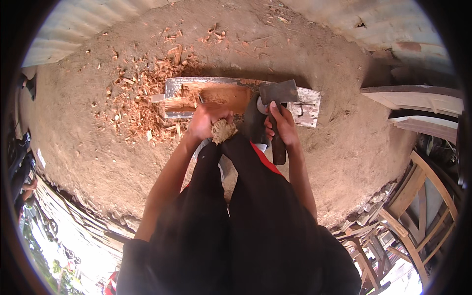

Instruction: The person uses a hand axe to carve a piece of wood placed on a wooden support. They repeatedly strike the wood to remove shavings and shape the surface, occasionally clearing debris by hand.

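My left hand [204, 122] is closed around a chisel, whose wooden handle end [223, 130] is frayed and mushroomed. The thin shank [200, 99] shows beyond my fist, pointing into a hollowed wooden workpiece [223, 99]; its cutting edge is hard to make out. My right hand [283, 129] grips a mallet by its dark handle [279, 150], thumb laid along it near the head. The blocky dark mallet head [279, 92] is over the workpiece's right part, apart from the chisel. Reddish bare wood lines the hollow, while the outer edges carry worn dark and white paint.
Reddish wood chips [142, 93] litter the dirt floor [98, 162], thickest around the workpiece's left end. Curved wooden pieces [418, 101] lie at the right, with a wooden frame [423, 206] below them. Corrugated sheets [81, 29] edge the far side. My knees are close below my hands.
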